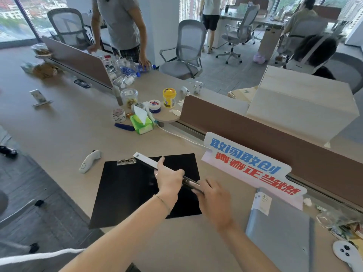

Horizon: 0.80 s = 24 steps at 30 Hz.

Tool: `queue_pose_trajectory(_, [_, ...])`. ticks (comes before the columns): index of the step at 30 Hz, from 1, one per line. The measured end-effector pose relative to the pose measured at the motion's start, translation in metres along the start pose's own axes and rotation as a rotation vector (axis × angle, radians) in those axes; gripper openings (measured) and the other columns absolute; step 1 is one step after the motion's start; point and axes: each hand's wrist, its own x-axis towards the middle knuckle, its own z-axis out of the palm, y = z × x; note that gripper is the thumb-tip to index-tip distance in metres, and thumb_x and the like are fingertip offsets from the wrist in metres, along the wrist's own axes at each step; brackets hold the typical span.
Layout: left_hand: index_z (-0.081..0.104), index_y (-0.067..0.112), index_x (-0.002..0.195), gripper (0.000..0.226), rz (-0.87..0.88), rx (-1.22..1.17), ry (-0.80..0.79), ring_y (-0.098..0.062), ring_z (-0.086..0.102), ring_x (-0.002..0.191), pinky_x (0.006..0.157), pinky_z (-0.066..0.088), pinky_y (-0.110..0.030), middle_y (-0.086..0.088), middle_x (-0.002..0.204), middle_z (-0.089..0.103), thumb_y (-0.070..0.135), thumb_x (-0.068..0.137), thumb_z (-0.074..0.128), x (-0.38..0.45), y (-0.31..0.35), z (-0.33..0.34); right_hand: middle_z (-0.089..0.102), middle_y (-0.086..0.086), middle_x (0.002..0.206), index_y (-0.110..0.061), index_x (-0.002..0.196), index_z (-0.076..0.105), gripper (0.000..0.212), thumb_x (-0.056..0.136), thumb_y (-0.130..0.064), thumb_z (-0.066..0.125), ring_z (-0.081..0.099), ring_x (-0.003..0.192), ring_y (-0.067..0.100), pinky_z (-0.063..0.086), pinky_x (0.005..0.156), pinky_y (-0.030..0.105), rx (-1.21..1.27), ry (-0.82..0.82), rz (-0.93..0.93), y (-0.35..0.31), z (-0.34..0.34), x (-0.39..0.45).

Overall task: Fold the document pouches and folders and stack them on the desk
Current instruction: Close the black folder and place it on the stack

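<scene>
A black clip folder (127, 193) lies open and flat on the desk (64, 130), its metal clip (126, 161) at the far left corner. Above it I hold a second folder (146, 160) edge-on, its white spine toward me and a dark cover behind. My left hand (169, 178) grips that folder at its middle. My right hand (213, 199) grips its near end. A grey-blue document pouch (279, 232) with a white label lies flat on the desk to the right.
A white sign with blue and red lettering (249, 163) stands against the brown divider (275, 142). A white controller (89, 160) lies left of the black folder, another (347, 254) at the right edge. Tissue pack (141, 122), jars and bottles sit further back. People stand beyond.
</scene>
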Motion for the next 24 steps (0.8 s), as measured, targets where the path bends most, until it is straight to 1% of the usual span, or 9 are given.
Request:
queue_pose_trajectory(4, [0.040, 0.037, 0.148, 0.081, 0.054, -0.011, 0.025, -0.028, 0.069, 0.096, 0.076, 0.065, -0.049, -0.011, 0.131, 0.053, 0.004, 0.083, 0.075, 0.002, -0.002, -0.018, 0.061, -0.013, 0.110, -0.028, 0.128, 0.058, 0.052, 0.095, -0.064, 0.041, 0.055, 0.094, 0.005, 0.043, 0.078, 0.017, 0.102, -0.268, -0.107, -0.007, -0.010, 0.001])
queue_pose_trajectory(6, [0.043, 0.036, 0.148, 0.075, 0.080, 0.013, 0.025, -0.028, 0.068, 0.099, 0.077, 0.065, -0.048, -0.008, 0.128, 0.053, 0.006, 0.085, 0.072, 0.002, -0.002, -0.026, 0.058, -0.013, 0.120, -0.028, 0.138, 0.051, 0.060, 0.097, -0.067, 0.032, 0.054, 0.103, 0.004, 0.044, 0.084, 0.020, 0.193, -0.359, -0.124, -0.008, -0.015, 0.003])
queue_pose_trajectory(8, [0.047, 0.036, 0.143, 0.068, 0.137, 0.067, 0.041, -0.030, 0.067, 0.101, 0.079, 0.064, -0.048, -0.007, 0.128, 0.054, 0.009, 0.085, 0.070, 0.002, -0.003, -0.034, 0.058, -0.014, 0.126, -0.031, 0.141, 0.049, 0.062, 0.097, -0.069, 0.026, 0.054, 0.110, 0.001, 0.046, 0.090, 0.022, 0.292, -0.378, -0.063, -0.007, -0.017, 0.007])
queue_pose_trajectory(13, [0.061, 0.033, 0.131, 0.057, 0.222, 0.098, 0.084, -0.027, 0.060, 0.114, 0.097, 0.056, -0.048, -0.003, 0.132, 0.055, -0.003, 0.087, 0.062, 0.007, -0.005, -0.059, 0.061, -0.017, 0.125, -0.035, 0.135, 0.056, 0.041, 0.100, -0.051, 0.043, 0.055, 0.113, -0.001, 0.049, 0.097, 0.023, 0.373, -0.338, 0.157, 0.000, 0.002, 0.016])
queue_pose_trajectory(16, [0.063, 0.038, 0.124, 0.063, 0.216, 0.104, 0.032, -0.043, 0.059, 0.118, 0.098, 0.056, -0.054, -0.004, 0.137, 0.054, -0.012, 0.086, 0.054, 0.010, -0.004, -0.075, 0.059, -0.015, 0.130, -0.035, 0.134, 0.055, 0.038, 0.097, -0.041, 0.055, 0.053, 0.119, 0.002, 0.048, 0.103, 0.028, 0.394, -0.366, 0.272, 0.005, 0.021, 0.021])
queue_pose_trajectory(18, [0.064, 0.035, 0.125, 0.068, 0.208, 0.117, 0.008, -0.047, 0.058, 0.118, 0.095, 0.057, -0.051, -0.006, 0.142, 0.053, -0.017, 0.085, 0.049, 0.011, -0.004, -0.084, 0.055, -0.011, 0.137, -0.033, 0.136, 0.053, 0.042, 0.095, -0.035, 0.060, 0.050, 0.125, 0.006, 0.044, 0.106, 0.029, 0.419, -0.379, 0.342, 0.007, 0.030, 0.025])
queue_pose_trajectory(20, [0.064, 0.033, 0.128, 0.071, 0.194, 0.105, -0.007, -0.037, 0.061, 0.112, 0.087, 0.060, -0.042, -0.006, 0.143, 0.052, -0.020, 0.084, 0.046, 0.008, -0.005, -0.091, 0.050, -0.006, 0.144, -0.030, 0.140, 0.050, 0.046, 0.095, -0.032, 0.061, 0.047, 0.133, 0.013, 0.040, 0.108, 0.032, 0.472, -0.407, 0.450, 0.012, 0.038, 0.029])
queue_pose_trajectory(22, [0.062, 0.036, 0.131, 0.075, 0.170, 0.082, -0.045, -0.033, 0.057, 0.123, 0.095, 0.059, -0.045, -0.003, 0.146, 0.051, -0.021, 0.085, 0.048, 0.007, -0.008, -0.097, 0.044, -0.002, 0.152, -0.028, 0.146, 0.045, 0.052, 0.096, -0.031, 0.061, 0.041, 0.141, 0.019, 0.036, 0.112, 0.037, 0.543, -0.456, 0.542, 0.016, 0.042, 0.032])
queue_pose_trajectory(24, [0.059, 0.040, 0.134, 0.078, 0.132, 0.047, -0.102, -0.029, 0.057, 0.123, 0.086, 0.062, -0.041, -0.002, 0.144, 0.053, -0.021, 0.085, 0.051, 0.006, -0.009, -0.101, 0.039, -0.001, 0.157, -0.028, 0.149, 0.040, 0.056, 0.097, -0.031, 0.060, 0.037, 0.145, 0.022, 0.034, 0.115, 0.041, 0.605, -0.476, 0.614, 0.020, 0.044, 0.035])
